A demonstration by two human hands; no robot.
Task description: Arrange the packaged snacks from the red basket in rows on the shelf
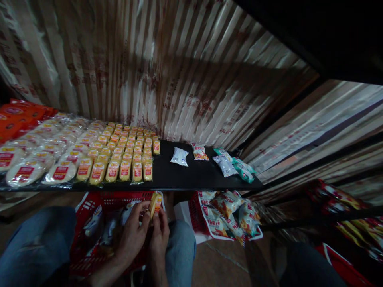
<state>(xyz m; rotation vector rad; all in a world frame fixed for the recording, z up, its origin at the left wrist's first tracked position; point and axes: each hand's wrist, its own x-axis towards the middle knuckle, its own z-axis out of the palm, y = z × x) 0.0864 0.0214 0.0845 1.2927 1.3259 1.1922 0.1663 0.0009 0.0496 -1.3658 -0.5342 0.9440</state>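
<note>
A small wrapped yellow snack cake (pixel 156 201) with a red and orange label is pinched between both my hands, just below the shelf edge. My left hand (pixel 135 223) grips its left side, while my right hand (pixel 159 230) closes on its lower right end. Beneath my hands stands a red plastic basket (pixel 80 227) holding several packets, partly covered by my forearms. On the black shelf (pixel 185 177) in front, matching yellow snack cakes (pixel 125 169) stand in tight rows, ending left of the middle.
Left of the cakes lie round white wrapped breads (pixel 26 173) and orange bags (pixel 16 117). Several snack bags (pixel 224 165) rest on the shelf's right part. A second basket (pixel 199 217), full of chip bags (pixel 229 205), stands below. Black frame bars (pixel 317 159) run at right.
</note>
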